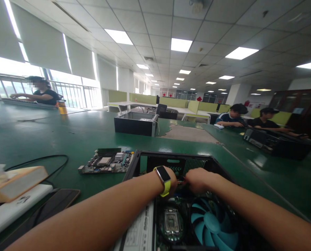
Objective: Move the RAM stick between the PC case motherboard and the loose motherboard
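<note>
Both my hands reach into an open black computer case (145,162) on the green table. My left hand (172,181), with a yellow-strapped watch on the wrist, bends down inside the case, and its fingers are hidden. My right hand (197,179) is closed in a pinch right next to it, on something small I cannot make out, perhaps a red wire. Below my hands sit a blue fan (213,223) and an empty CPU socket (172,223).
A loose motherboard (105,162) lies left of the case. A tissue box (14,183), a white slab (11,207), a dark phone (58,200) and a black cable (40,160) lie at the left. Another case (136,125) stands farther back. Three people sit at the table.
</note>
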A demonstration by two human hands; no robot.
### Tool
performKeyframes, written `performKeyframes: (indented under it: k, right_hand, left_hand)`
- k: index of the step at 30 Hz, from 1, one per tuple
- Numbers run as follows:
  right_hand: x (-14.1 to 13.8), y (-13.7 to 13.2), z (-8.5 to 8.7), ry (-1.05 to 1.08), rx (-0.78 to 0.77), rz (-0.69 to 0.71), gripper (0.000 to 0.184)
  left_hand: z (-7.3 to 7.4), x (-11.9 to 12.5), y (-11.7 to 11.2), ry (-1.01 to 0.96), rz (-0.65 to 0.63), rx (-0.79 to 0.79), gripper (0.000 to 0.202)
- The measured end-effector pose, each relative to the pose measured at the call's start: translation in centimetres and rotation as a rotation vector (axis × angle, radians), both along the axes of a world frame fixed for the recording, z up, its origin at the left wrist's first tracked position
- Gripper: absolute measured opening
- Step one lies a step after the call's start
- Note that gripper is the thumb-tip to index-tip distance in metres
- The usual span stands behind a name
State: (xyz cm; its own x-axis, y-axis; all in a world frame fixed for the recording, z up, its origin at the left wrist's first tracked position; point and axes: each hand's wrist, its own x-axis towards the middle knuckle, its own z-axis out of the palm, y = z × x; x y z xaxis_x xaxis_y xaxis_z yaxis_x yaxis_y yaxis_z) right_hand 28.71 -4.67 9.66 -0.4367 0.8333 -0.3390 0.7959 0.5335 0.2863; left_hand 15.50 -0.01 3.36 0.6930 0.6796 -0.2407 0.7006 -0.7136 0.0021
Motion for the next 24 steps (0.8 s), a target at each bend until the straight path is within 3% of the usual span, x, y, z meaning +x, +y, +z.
performKeyframes:
  k: [3, 7, 16, 24]
  right_hand:
    - [0.0, -0.2, 0.3, 0.0, 0.007, -0.004, 0.03]
    - [0.2, 0.1, 0.0, -0.014, -0.043, -0.035, 0.034]
    - [0.3, 0.4, -0.2, -0.008, -0.088, -0.073, 0.035]
    - [0.5, 0.3, 0.0, 0.012, -0.041, -0.088, 0.034]
  left_hand:
    - [2.5, 0.2, -1.3, 0.338, 0.011, -0.146, 0.019]
    - [4.9, 0.5, -2.8, 0.384, -0.011, -0.12, 0.009]
    - [5.4, 0.4, -3.2, 0.336, 0.088, -0.168, 0.009]
    - [6.7, 0.2, -4.0, 0.392, 0.011, -0.153, 0.03]
